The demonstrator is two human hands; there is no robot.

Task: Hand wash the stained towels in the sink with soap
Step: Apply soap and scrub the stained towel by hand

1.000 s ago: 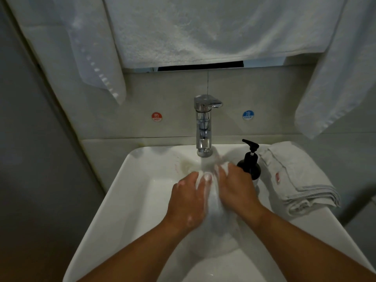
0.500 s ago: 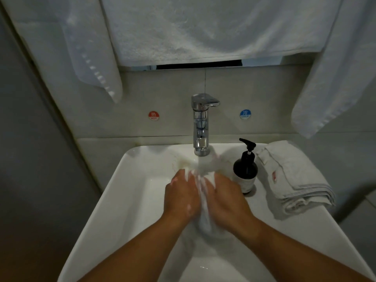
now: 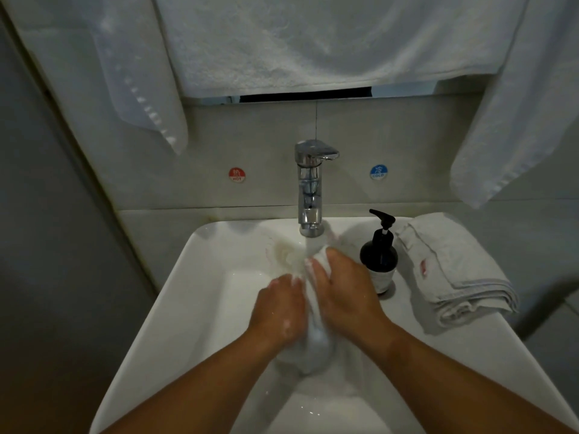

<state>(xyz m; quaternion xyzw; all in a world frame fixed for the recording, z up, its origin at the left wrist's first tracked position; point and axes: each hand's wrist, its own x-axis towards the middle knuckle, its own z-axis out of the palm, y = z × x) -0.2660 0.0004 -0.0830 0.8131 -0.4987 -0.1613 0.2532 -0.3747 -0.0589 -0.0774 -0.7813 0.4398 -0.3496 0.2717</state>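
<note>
Right hand slid up toward the tap, left hand dropped back, fingers of both clamping the towel. Still scrubbing.

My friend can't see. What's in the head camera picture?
A left hand and a right hand hold a wet white towel under the running tap in a white sink. A black soap bottle and a folded towel with a red mark sit on its right rim.
</note>
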